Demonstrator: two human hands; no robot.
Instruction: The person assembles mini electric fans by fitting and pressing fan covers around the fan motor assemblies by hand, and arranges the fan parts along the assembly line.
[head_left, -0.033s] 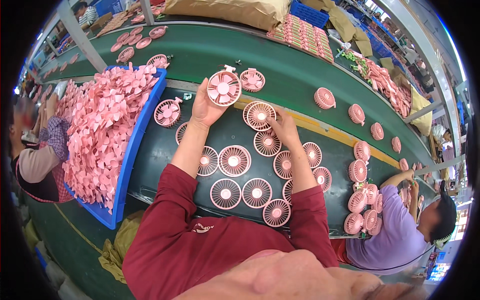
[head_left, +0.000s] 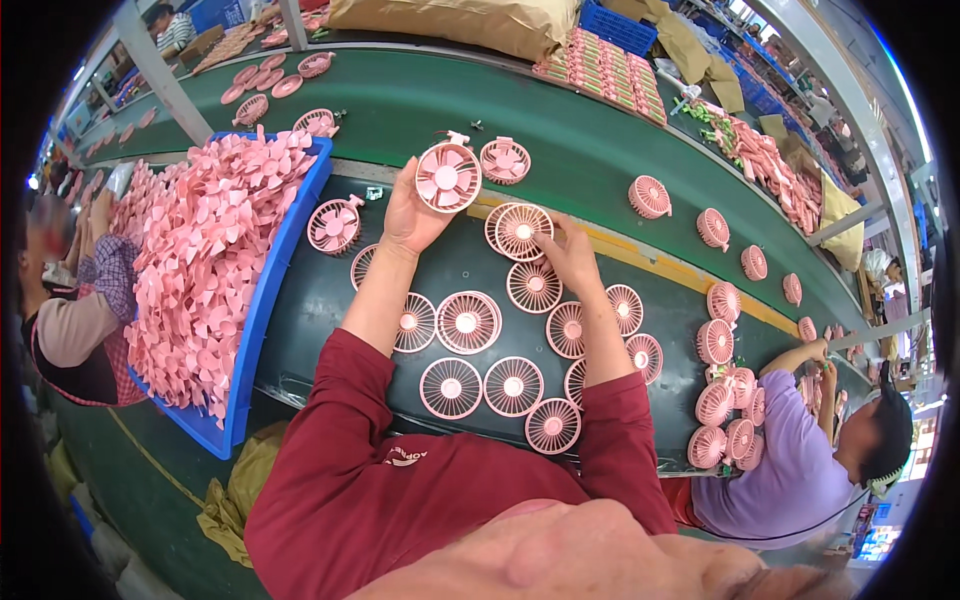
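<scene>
My left hand (head_left: 413,215) is closed round a pink fan head (head_left: 447,178), a round housing with its blades showing. Thumb and fingers of my right hand (head_left: 573,262) grip the edge of a round pink fan grille (head_left: 522,232) with a pale centre. Behind that grille another one partly shows, and whether my hand holds both I cannot tell. Just below lies a loose grille (head_left: 534,288) on the dark work surface. A second fan head (head_left: 505,160) rests on the green belt beyond my hands, and another (head_left: 334,226) sits left of my left forearm.
Several grilles (head_left: 514,386) lie flat before me. To my left stands a blue bin (head_left: 262,310) heaped with pink fan blades (head_left: 215,250). The green conveyor belt (head_left: 590,140) runs across the far side. Stacked fan heads (head_left: 715,342) and a co-worker in purple (head_left: 775,460) are at right.
</scene>
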